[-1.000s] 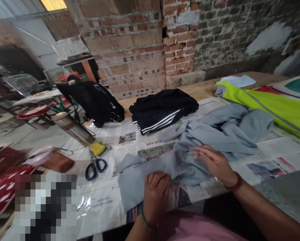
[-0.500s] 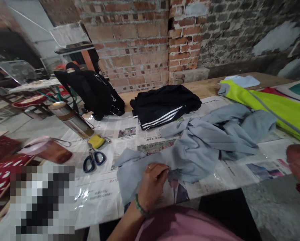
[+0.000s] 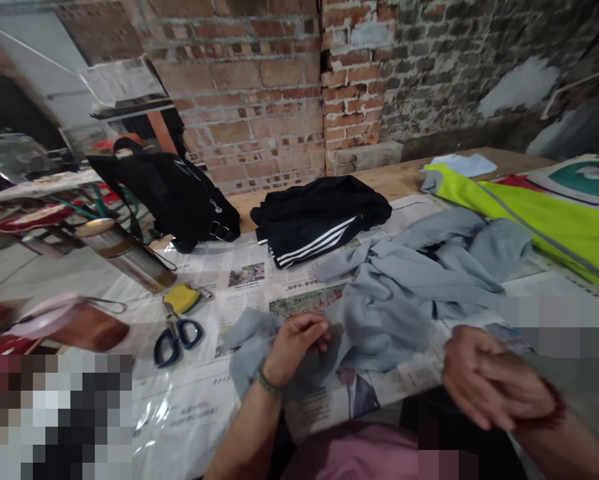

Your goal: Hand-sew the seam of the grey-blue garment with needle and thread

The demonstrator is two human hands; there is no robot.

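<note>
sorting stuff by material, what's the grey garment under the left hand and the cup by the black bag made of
Grey garment: soft matte fabric, probably a knit or fleece; it bunches in rounded folds under the left hand. Cup: looks like metal, with a dull steel sheen, though blurred.

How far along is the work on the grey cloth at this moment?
Looks done: the black garment with white stripes lies folded at the back. In hand: the left hand pinches an edge of the grey garment; the right hand is off the cloth, near the table edge. Left: most of the grey garment lies crumpled on the newspaper, and the scissors lie untouched beside it.
</note>
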